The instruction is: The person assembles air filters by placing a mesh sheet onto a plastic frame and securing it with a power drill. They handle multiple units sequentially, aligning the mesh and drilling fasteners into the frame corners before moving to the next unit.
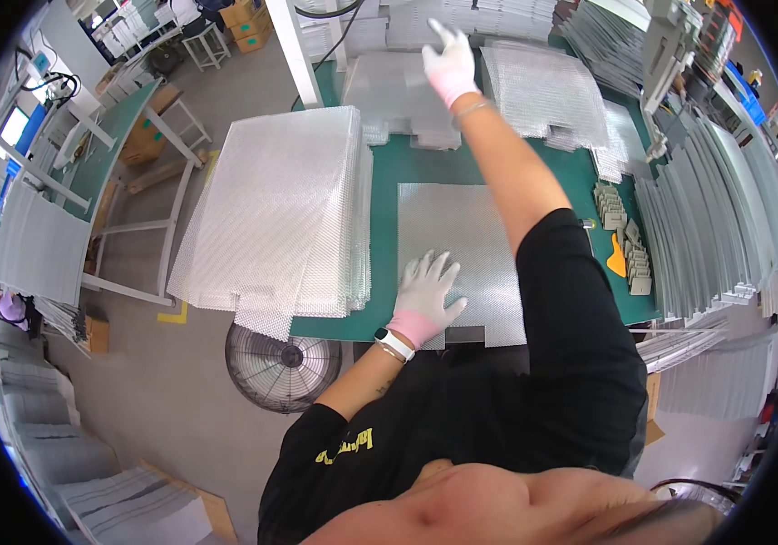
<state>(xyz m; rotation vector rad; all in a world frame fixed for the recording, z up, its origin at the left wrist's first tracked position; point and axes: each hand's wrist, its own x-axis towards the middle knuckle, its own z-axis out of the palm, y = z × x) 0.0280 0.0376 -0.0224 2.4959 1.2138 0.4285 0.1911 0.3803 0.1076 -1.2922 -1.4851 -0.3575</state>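
Head view: from where I stand, the white-and-pink gloved left hand [425,296] spreads open fingers on a silver, notched mesh sheet [462,222] at the near edge of the green tabletop [384,218]; the white-and-pink gloved right hand [451,69] extends parted fingers near far silver mesh stacks [543,91].

the right hand [452,65] is blurred near the far edge of the worktop [389,170]; a black sleeve [580,291] partly hides the mesh sheet [453,218].
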